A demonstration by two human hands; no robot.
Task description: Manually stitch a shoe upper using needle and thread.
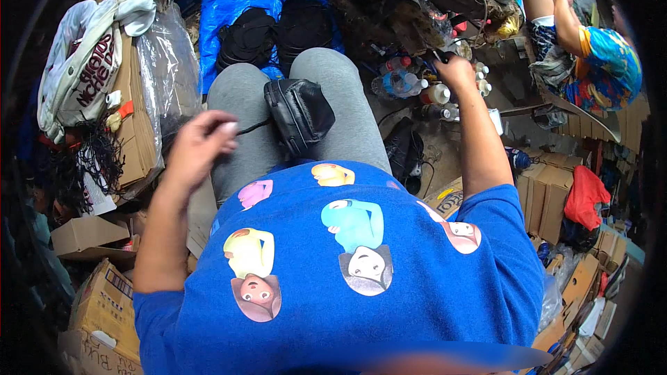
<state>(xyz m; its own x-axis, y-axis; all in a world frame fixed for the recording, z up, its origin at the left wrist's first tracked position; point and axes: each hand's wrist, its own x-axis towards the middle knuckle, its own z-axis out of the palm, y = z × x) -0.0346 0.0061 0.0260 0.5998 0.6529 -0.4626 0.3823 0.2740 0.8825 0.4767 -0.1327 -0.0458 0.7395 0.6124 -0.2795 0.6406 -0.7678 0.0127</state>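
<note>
A black pouch (302, 112) with a zipper lies across my grey-trousered thighs, and a dark cord (253, 127) runs from its left side toward my left hand (201, 144). That hand hovers beside my left thigh, slightly blurred, its fingers curled and close together; what they hold, if anything, is too small to make out. Stretched out to the far right, my right hand (456, 71) closes on a small dark-handled tool (440, 57), whose kind I cannot tell. Several plastic bottles (436, 94) stand and lie around that hand.
Black rounded items (246, 36) are piled on a blue plastic sheet (217, 0) beyond my knees. Cardboard and a white printed cloth (87, 73) stand at left. Another person in a bright patterned shirt (611, 66) sits at far right, near a red bag (587, 198) and boxes (545, 184).
</note>
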